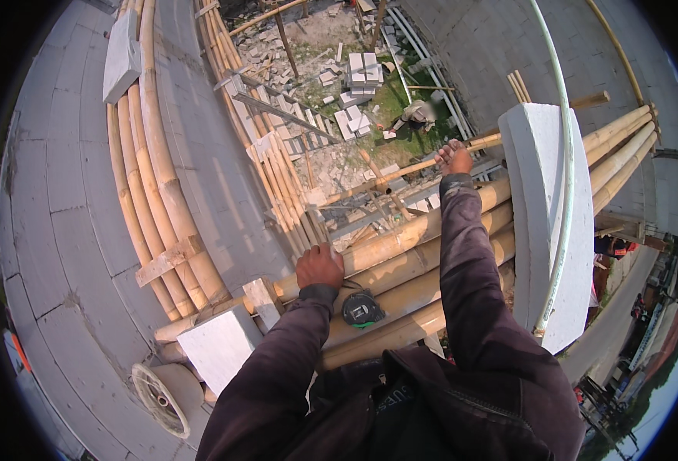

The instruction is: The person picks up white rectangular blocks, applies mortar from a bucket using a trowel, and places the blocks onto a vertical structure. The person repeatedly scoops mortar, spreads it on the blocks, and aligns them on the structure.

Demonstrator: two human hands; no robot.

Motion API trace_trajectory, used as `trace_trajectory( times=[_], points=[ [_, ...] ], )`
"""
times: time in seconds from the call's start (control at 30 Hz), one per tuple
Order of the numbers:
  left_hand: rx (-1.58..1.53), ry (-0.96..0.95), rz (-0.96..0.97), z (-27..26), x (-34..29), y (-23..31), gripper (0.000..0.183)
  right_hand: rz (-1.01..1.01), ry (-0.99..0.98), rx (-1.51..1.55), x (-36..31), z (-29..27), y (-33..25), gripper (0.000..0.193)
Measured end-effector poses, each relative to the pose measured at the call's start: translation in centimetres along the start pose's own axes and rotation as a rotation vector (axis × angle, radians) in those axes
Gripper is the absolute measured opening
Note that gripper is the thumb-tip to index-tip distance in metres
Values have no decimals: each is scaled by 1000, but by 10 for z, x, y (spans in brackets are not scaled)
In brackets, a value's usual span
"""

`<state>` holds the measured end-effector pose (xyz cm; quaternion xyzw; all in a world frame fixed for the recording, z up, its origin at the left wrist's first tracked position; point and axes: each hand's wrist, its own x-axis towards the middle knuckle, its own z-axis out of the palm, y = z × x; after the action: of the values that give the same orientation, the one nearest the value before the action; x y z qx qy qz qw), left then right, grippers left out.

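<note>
Beneath me runs a scaffold platform of thick bamboo poles. My left hand bears on the far pole, its fingers curled over the edge. Beyond the poles, my right hand is stretched out over the drop with its fingers closed; whatever it may hold is hidden. A black tape measure with a green lower edge rests on the bamboo close to my left wrist. One white block lies by my left forearm, and a large white block stands to the right of my right arm.
A pale green pipe crosses in front of the large block. At lower left sits a round bucket. Grey block walls rise on both sides. Far below, a person bends near stacked white blocks and rubble.
</note>
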<state>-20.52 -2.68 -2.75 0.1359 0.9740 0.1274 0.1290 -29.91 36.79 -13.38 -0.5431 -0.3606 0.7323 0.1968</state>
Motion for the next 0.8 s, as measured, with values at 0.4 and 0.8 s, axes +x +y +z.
trace_trajectory(
  times=[0.4,0.8],
  points=[
    [-11,3,-24,1,-1,0,21,-119,-56,-29,-48,-28,-33,26],
    [-38,7,-77,7,2,0,22,-239,-79,-313,-119,-58,-63,49]
  ],
)
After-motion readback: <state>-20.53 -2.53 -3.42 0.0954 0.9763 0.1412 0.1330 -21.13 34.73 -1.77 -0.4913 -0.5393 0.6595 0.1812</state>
